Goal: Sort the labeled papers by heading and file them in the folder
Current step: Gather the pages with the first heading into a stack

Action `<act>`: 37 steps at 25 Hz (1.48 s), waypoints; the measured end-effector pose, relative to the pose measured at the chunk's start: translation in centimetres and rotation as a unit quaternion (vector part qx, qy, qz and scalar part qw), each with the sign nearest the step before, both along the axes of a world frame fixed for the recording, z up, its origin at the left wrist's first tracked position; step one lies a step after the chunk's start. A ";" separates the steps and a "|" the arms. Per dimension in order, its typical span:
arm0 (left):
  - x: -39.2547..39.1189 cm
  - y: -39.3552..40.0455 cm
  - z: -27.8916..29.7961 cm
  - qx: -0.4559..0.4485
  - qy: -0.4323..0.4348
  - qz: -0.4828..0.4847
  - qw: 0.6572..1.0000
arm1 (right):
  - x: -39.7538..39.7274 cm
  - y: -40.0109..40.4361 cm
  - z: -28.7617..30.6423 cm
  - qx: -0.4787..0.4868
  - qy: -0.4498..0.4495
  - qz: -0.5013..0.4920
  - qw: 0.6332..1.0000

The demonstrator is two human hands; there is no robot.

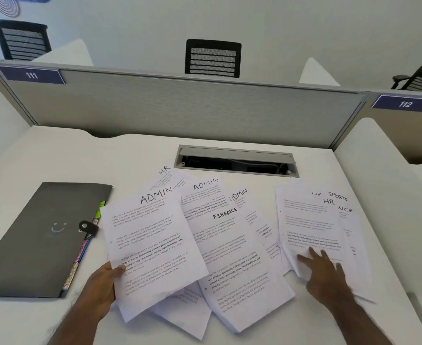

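Observation:
Printed white sheets with handwritten headings lie fanned across the desk. My left hand grips the lower left edge of an ADMIN sheet, thumb on top. Under it lie a FINANCE sheet, two more ADMIN sheets and an HR sheet. To the right is a separate pile with an HR sheet on top; SPORTS and another heading peek out behind it. My right hand rests on this pile's lower edge, fingers spread. A dark grey folder lies closed at the left, its strap fastened.
A metal cable hatch is set into the desk behind the papers. A grey partition closes the back, with white side dividers on both sides. Black chairs stand beyond it. Coloured tabs stick out of the folder's right edge.

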State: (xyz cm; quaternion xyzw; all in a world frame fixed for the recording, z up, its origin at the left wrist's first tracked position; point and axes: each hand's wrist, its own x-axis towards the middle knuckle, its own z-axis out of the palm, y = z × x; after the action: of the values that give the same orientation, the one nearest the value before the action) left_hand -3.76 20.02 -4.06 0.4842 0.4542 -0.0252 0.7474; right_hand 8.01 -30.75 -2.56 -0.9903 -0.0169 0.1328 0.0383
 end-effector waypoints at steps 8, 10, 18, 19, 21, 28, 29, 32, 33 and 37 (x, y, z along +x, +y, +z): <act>0.3 -1.5 0.2 0.021 0.024 -0.031 0.999 | 6.6 11.6 3.2 0.161 0.017 0.060 0.985; 0.6 -2.1 0.2 0.027 0.029 -0.040 0.998 | 8.4 14.6 2.6 0.198 0.072 0.046 0.977; 1.2 -3.4 0.6 0.041 0.048 -0.064 0.996 | 12.4 20.3 2.9 0.136 0.111 -0.047 0.983; 1.2 -3.6 0.5 0.043 0.051 -0.062 0.996 | 12.6 20.5 2.7 0.143 0.114 -0.061 0.981; 1.1 -3.8 0.2 0.047 0.056 -0.061 0.995 | 13.1 20.9 2.3 0.162 0.124 -0.086 0.975; 1.1 -3.7 -0.2 0.052 0.072 -0.059 0.994 | 13.8 20.8 2.1 0.237 0.128 -0.093 0.959; 1.1 -3.7 -0.4 0.052 0.074 -0.058 0.994 | 13.9 20.7 2.1 0.244 0.127 -0.091 0.957; 1.0 -3.7 -0.5 0.050 0.077 -0.059 0.994 | 14.3 20.0 2.6 0.277 0.117 -0.114 0.947; 1.0 -3.7 -0.4 0.049 0.076 -0.059 0.994 | 14.3 19.7 2.8 0.295 0.109 -0.125 0.941; 0.9 -3.8 0.1 0.044 0.072 -0.061 0.995 | 14.4 18.7 4.4 0.354 0.042 -0.152 0.922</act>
State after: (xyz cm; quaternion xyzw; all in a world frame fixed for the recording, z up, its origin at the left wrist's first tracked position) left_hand -2.82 16.19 -4.00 0.5404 0.4775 -0.0853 0.6875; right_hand 22.37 -12.01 1.85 -0.8963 0.0895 0.1519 0.4070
